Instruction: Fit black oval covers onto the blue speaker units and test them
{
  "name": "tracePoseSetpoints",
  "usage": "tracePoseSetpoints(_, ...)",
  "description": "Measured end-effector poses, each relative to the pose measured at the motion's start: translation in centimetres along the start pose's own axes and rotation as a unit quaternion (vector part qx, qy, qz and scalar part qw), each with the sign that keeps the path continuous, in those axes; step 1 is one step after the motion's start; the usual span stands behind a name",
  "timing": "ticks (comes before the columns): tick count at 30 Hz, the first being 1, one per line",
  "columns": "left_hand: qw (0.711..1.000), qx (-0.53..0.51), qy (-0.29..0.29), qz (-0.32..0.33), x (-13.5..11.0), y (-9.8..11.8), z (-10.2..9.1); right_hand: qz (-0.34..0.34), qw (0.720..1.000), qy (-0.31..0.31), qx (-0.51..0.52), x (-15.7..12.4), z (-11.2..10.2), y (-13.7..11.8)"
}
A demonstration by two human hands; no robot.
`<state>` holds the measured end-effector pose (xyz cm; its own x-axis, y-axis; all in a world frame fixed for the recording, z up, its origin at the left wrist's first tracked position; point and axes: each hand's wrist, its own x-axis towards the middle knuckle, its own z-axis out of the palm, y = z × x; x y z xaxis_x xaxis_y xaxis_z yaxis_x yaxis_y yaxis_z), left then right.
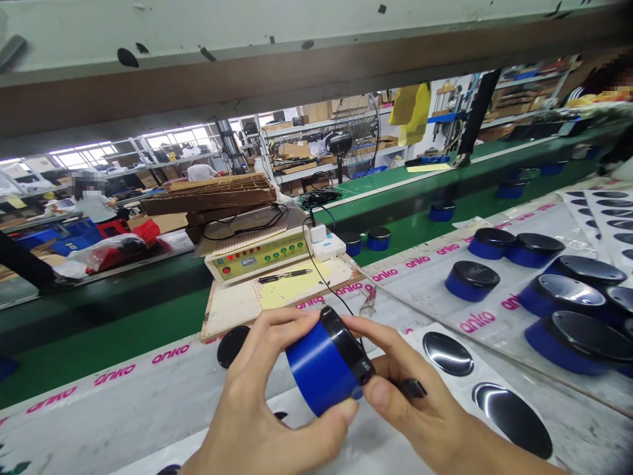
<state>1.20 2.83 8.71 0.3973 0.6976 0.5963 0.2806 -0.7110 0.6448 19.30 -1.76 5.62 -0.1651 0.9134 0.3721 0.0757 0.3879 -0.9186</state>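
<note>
My left hand (277, 389) is closed around a short blue cylindrical device (321, 369) with a black end, tilted on its side in front of me. Small white lettering that reads OFF shows on the black rim. My right hand (410, 389) is closed at the black end, its fingers touching the rim and pinching a black cable. A black plug (413, 388) sticks out past the right fingers. Whether the cable's other end sits in the device is hidden by my fingers. A thin black cord (329, 288) runs from a white adapter (317, 233) down behind the device.
Several blue-and-black devices (472, 282) stand at right beside sheets of black oval stickers (512, 419). A tester box (257, 254) with lit buttons sits ahead, a pen (285, 276) before it. Beyond runs a green conveyor (390, 191). A beam (198, 86) crosses overhead. People work further back.
</note>
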Motion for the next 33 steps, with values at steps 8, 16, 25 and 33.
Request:
tracePoseSetpoints(8, 1.000, 0.002, -0.007, -0.003, 0.0, 0.0, -0.1, -0.015, 1.000, 0.007, -0.017, -0.2, -0.3, 0.5)
tracePoseSetpoints(16, 0.996, -0.034, -0.045, -0.068, -0.1, 0.3, -0.1, -0.084, 0.990, 0.009, -0.111, 0.2, -1.2, 0.2)
tracePoseSetpoints(25, 0.968, -0.077, -0.120, -0.205, 0.3, 1.3, -0.8, -0.170, 0.966, -0.036, -0.191, 0.5, -2.4, -0.1)
tracePoseSetpoints(33, 0.979, -0.049, -0.174, -0.099, 0.0, 0.1, -1.3, -0.160, 0.969, -0.010, -0.189, 0.5, -1.8, 0.5)
